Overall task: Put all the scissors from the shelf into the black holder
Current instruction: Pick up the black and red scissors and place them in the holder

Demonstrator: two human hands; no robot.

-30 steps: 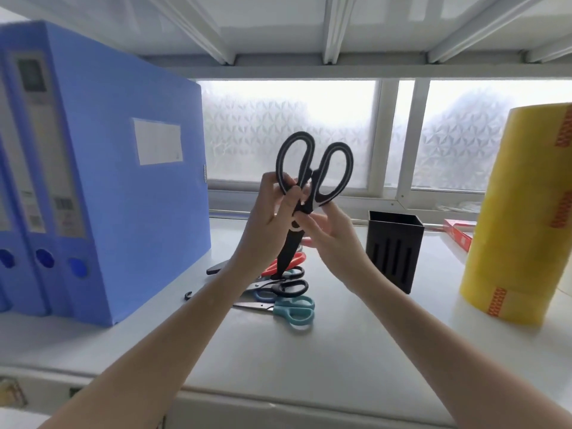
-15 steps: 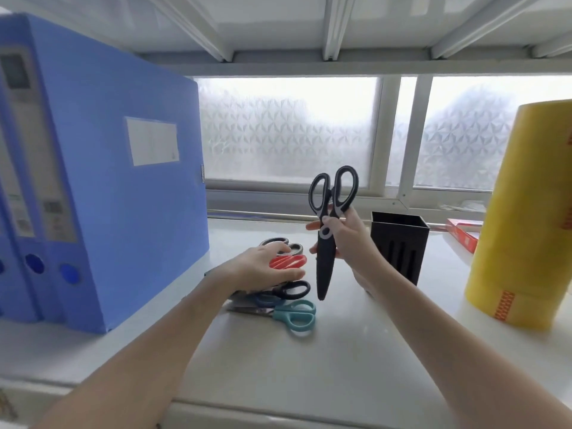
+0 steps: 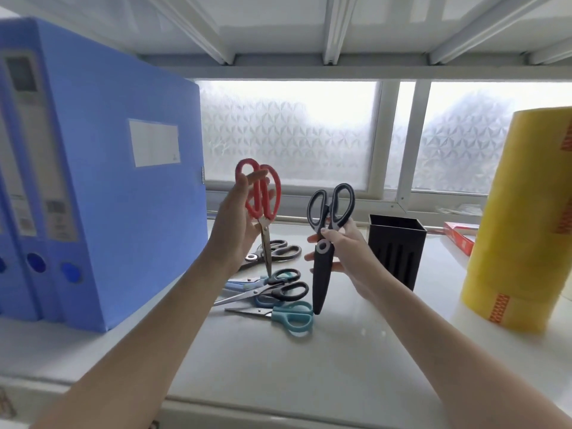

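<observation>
My left hand point(image 3: 238, 224) grips red-handled scissors point(image 3: 263, 196) upright, blades pointing down above the pile. My right hand point(image 3: 346, 252) holds large black-and-grey scissors point(image 3: 323, 258) in a black blade sheath, upright, tip just above the shelf. The black holder point(image 3: 396, 252) stands right of that hand and looks empty from here. Several scissors lie on the white shelf point(image 3: 278, 360) between my hands: a teal-handled pair point(image 3: 286, 315), a black-handled pair point(image 3: 278, 291), a blue pair point(image 3: 247, 284) and a grey-black pair point(image 3: 278, 252) behind.
Blue file boxes point(image 3: 123, 181) stand on the left of the shelf. A tall stack of yellow tape rolls point(image 3: 523, 224) stands at the right, with a red box point(image 3: 459, 236) behind it. A frosted window closes the back; shelf rails run overhead.
My left hand has lifted the red scissors off the pile and raised them. My right hand still holds the black sheathed scissors, shifted slightly toward the holder.
</observation>
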